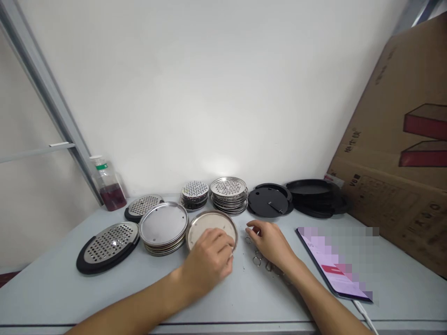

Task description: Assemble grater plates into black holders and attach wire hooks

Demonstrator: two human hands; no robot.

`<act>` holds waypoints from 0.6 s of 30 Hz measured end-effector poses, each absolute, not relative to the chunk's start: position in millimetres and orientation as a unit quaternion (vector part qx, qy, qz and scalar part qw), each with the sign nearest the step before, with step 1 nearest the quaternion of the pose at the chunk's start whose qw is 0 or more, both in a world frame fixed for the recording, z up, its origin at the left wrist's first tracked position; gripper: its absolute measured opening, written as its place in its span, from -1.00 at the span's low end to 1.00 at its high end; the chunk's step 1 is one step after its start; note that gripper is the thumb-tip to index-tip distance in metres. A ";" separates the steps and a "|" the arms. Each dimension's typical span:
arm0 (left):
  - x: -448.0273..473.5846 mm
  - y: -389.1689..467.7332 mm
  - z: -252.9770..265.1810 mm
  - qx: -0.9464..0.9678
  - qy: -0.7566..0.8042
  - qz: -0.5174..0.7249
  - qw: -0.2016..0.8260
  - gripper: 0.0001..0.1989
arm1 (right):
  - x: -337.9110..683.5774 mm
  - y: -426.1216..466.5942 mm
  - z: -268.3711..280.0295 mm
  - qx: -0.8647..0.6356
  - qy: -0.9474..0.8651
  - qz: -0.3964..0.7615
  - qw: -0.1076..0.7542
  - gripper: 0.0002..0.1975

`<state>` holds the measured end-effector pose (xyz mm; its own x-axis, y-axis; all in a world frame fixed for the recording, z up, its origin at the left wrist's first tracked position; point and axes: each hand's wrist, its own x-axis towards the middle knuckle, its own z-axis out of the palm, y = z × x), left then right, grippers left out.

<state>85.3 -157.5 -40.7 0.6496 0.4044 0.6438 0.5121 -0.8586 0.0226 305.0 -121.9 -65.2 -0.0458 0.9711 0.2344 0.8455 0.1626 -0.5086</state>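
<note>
My left hand is over the front right part of a round metal disc with a raised rim. Its fingers are curled in; anything between them is hidden. To the right, my right hand is low over the table, thumb and forefinger drawn together. Whether a small part sits between those fingertips is too small to tell. Several small metal rings lie beside and below this hand. Left of the disc stands a stack of similar metal discs.
Round graters with black rims lie at the left. Behind stand stacks of grater discs and black round bases. A phone with a white cable lies right, near a large cardboard box. A bottle of red liquid stands back left.
</note>
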 end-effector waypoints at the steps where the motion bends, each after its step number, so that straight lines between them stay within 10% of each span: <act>1: 87.8 -158.5 -45.8 -0.913 -0.235 -0.328 0.063 -0.85 | 305.2 -121.6 -65.4 -0.635 -0.714 0.115 0.271 -0.70; 18: 84.2 -166.1 -70.2 -0.926 -0.219 -0.288 -0.111 -0.83 | 295.2 -131.5 -58.2 -0.538 -0.797 0.142 0.236 -0.73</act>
<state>84.2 -166.1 -70.2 0.7384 0.4698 0.4838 0.3418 -0.8792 0.3320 295.2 -131.5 -58.2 -0.3110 0.9239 0.2230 0.7902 0.3817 -0.4795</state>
